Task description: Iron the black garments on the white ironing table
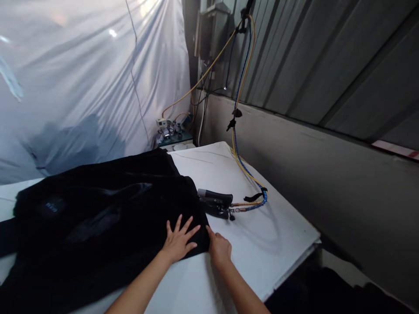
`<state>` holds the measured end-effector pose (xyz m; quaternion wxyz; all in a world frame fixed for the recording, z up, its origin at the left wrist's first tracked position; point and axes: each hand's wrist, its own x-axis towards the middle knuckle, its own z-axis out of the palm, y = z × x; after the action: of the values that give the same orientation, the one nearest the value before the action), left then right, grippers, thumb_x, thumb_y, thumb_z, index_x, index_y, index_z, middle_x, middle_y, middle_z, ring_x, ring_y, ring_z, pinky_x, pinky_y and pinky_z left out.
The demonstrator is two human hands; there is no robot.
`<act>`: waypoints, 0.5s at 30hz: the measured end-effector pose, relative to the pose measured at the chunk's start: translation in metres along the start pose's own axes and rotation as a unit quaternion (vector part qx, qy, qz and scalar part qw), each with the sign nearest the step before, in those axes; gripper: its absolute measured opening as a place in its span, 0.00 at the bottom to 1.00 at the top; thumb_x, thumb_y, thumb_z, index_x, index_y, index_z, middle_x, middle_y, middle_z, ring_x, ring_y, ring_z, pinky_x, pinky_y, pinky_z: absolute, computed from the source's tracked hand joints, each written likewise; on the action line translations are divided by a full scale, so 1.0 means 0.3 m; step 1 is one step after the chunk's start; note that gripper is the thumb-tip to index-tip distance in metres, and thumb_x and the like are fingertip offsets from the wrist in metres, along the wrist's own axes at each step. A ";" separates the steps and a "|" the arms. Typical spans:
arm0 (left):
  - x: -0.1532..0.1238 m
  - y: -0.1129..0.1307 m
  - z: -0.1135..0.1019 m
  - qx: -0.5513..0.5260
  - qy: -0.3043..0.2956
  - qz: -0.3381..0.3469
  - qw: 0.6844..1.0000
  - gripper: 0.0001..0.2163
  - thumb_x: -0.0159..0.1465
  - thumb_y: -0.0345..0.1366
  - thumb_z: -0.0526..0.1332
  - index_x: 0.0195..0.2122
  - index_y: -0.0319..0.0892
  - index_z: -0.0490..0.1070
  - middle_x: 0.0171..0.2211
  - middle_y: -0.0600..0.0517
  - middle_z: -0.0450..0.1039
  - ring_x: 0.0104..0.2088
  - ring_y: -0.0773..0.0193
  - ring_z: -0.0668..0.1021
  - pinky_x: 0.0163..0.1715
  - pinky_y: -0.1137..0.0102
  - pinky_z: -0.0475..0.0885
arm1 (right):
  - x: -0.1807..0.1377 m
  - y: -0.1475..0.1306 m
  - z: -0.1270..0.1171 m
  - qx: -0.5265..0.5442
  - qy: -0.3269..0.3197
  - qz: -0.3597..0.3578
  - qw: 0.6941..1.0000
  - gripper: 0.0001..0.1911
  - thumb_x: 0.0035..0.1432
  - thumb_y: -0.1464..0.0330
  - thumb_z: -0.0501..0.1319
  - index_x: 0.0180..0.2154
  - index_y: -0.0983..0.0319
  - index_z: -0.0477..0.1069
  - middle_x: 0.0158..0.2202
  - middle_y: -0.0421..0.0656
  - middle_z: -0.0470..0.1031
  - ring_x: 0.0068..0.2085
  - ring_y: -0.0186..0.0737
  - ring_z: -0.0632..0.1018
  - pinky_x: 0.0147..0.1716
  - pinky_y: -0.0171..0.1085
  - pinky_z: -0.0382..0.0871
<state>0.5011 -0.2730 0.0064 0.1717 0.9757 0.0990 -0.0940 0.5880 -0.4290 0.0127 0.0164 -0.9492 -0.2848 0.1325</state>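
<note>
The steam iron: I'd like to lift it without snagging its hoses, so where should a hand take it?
Probably by the dark handle along the top of the steam iron, coming from above on the near side. It runs lengthwise, while the hoses leave its right end; the right hand is nearest.

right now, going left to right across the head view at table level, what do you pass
black garment → left hand flat on it → right hand at its edge → blue and yellow hoses → grey wall
</note>
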 end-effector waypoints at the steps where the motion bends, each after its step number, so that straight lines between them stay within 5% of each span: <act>1: 0.005 -0.003 -0.002 -0.005 -0.013 -0.012 1.000 0.29 0.56 0.49 0.53 0.58 0.67 0.42 0.64 0.60 0.33 0.60 0.41 0.33 0.46 0.34 0.27 | -0.003 -0.002 -0.002 0.001 -0.002 0.003 1.000 0.29 0.55 0.76 0.46 0.56 0.46 0.54 0.34 0.44 0.74 0.33 0.39 0.76 0.29 0.34 0.62; 6: 0.059 -0.004 -0.029 -0.035 -0.064 -0.051 0.996 0.38 0.47 0.57 0.57 0.58 0.66 0.40 0.64 0.59 0.29 0.59 0.39 0.29 0.44 0.32 0.26 | 0.002 -0.010 -0.041 0.003 0.070 0.004 0.998 0.21 0.59 0.68 0.47 0.53 0.50 0.61 0.38 0.47 0.72 0.39 0.44 0.73 0.35 0.39 0.62; 10: 0.066 0.003 -0.030 -0.037 -0.038 -0.053 0.997 0.33 0.52 0.57 0.53 0.58 0.66 0.42 0.64 0.59 0.31 0.60 0.39 0.31 0.45 0.32 0.27 | -0.003 -0.006 -0.012 0.031 0.124 -0.111 0.986 0.19 0.59 0.69 0.47 0.50 0.52 0.65 0.48 0.44 0.68 0.50 0.42 0.65 0.46 0.40 0.55; 15: 0.066 -0.002 -0.014 -0.028 0.043 -0.021 0.998 0.20 0.63 0.43 0.41 0.56 0.68 0.46 0.63 0.63 0.41 0.61 0.45 0.37 0.47 0.33 0.32 | -0.024 0.017 0.086 0.022 0.085 -0.139 0.986 0.28 0.57 0.72 0.47 0.59 0.49 0.48 0.61 0.37 0.52 0.58 0.42 0.54 0.52 0.43 0.48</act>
<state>0.5208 -0.2677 0.0058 0.1926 0.9713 0.1294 -0.0526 0.5781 -0.4384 -0.0110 0.0800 -0.9076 -0.4085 0.0544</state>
